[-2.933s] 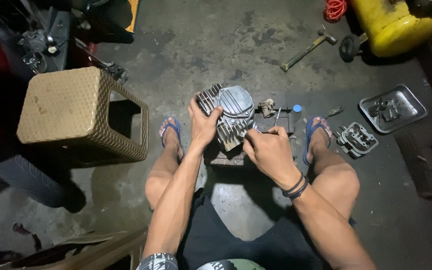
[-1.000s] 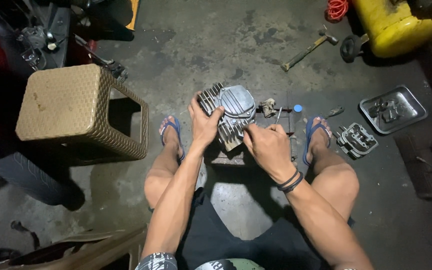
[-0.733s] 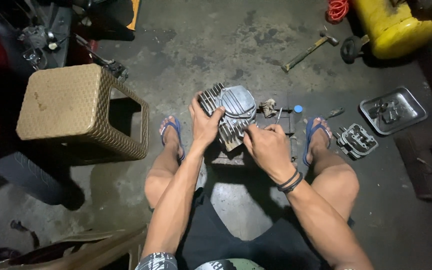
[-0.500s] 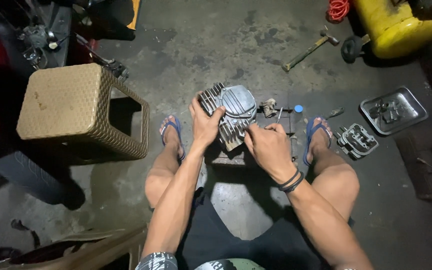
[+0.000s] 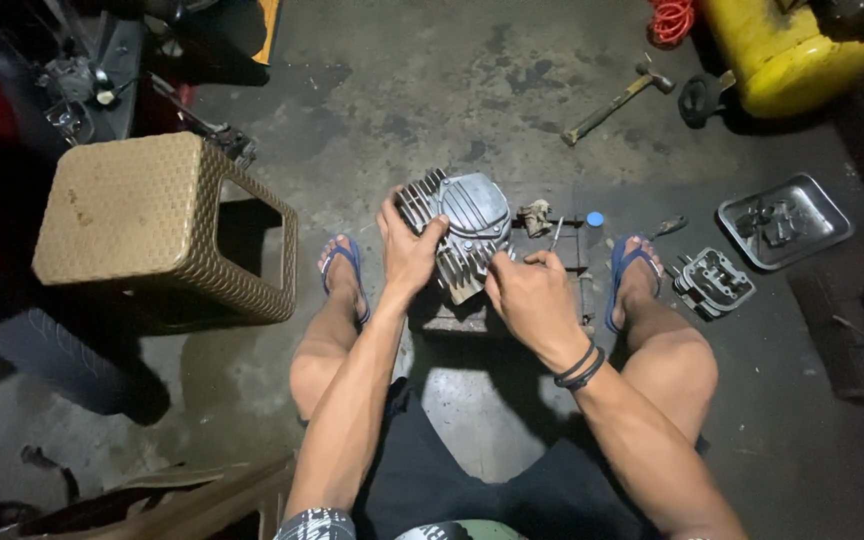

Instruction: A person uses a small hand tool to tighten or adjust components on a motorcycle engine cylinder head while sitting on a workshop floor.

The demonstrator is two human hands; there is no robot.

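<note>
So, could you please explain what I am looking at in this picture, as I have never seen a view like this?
There is no machine here: the view comes from a camera worn on a person's head, looking down at their own arms and legs. The person sits low over a stained concrete floor, feet in blue sandals. The left hand grips a finned grey metal engine part and steadies it. The right hand is closed at the part's lower edge, as if pinching something small; what it holds is too small to tell. Around them lie a woven tan stool on the person's left, a hammer and a yellow tank farther off, and on the right a metal tray with parts, beside another finned part.
</note>
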